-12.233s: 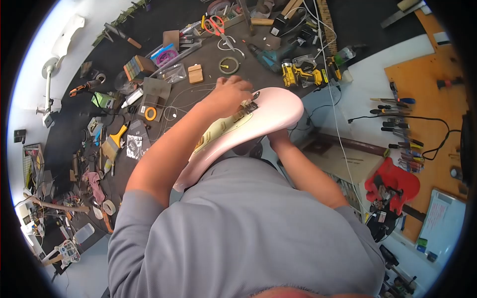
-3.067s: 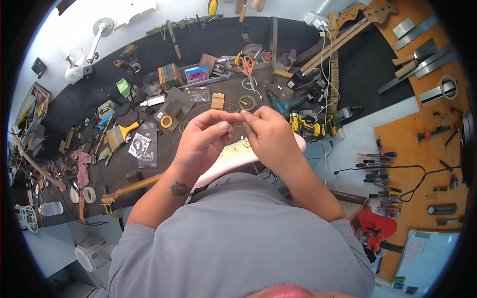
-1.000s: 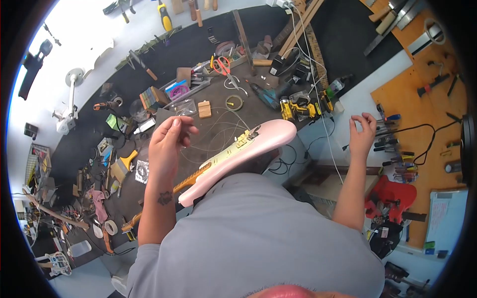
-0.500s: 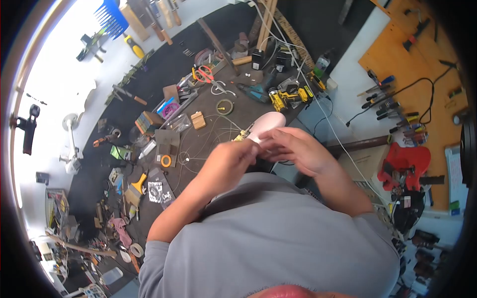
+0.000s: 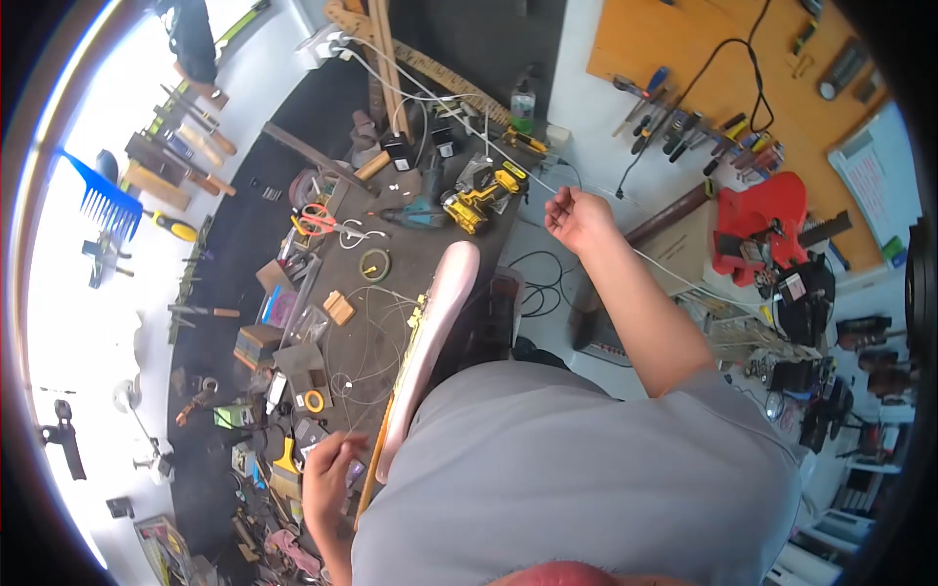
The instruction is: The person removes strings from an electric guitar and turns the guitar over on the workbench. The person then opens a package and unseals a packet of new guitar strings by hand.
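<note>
A pale pink electric guitar [image 5: 445, 293] is seen edge-on against my front, with gold hardware [image 5: 416, 314] along its far side and an orange-brown neck [image 5: 374, 469] running down to the left. Close to that neck is my left hand [image 5: 329, 474], its fingers curled together; anything between them is too small to make out. My right hand [image 5: 578, 220] is raised well away from the guitar, past the bench edge, with fingers loosely bent and apart and nothing visible in them. Thin loose wires [image 5: 344, 379] curl over the bench beside the guitar.
On the dark bench are a yellow cordless drill [image 5: 479, 203], orange scissors [image 5: 318, 221], a green tape roll [image 5: 373, 265], a wooden block [image 5: 338, 307] and a yellow-handled brush [image 5: 285, 459]. A white cable [image 5: 532, 176] crosses near my right hand. A red body [image 5: 772, 220] stands at right.
My hands were together at the guitar's pink end. They have parted, the left toward the neck, the right up and outward. More of the guitar shows, and my view has turned.
</note>
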{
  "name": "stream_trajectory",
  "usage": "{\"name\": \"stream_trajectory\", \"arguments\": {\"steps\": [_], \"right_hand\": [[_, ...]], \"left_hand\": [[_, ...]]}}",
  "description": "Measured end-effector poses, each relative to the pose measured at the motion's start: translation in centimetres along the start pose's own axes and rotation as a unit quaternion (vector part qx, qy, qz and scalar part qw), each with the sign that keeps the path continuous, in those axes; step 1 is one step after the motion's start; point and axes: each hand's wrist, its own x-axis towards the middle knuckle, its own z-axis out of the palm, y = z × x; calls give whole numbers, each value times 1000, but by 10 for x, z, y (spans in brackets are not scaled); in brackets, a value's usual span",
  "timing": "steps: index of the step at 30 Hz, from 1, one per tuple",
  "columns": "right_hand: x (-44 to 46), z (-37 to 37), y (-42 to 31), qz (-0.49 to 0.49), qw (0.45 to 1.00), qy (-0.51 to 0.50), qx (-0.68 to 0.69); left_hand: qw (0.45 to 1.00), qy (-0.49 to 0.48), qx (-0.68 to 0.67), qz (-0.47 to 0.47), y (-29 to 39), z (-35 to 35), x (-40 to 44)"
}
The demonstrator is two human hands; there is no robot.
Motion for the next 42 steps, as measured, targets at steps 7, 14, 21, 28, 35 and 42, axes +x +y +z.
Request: {"name": "stream_trajectory", "arguments": {"steps": [7,14,21,28,35,42], "right_hand": [[52,-31,-16,-46,993,53,92],[78,-46,-47,-124,982,65,125],[69,-53,-81,-182,970,79,140],[69,-73,-102,-246,951,77,171],[68,-91,-133,-271,936,72,213],[66,-113,-175,-293,924,65,237]], "left_hand": [[991,122,-23,-54,-66,-50,-63],[984,154,-20,-81,-111,-70,-94],[982,146,-61,-102,-120,-73,-101],[981,138,-57,-126,-119,-79,-100],[980,130,-49,-141,-118,-78,-90],[989,82,-35,-114,-125,-77,-79]]}}
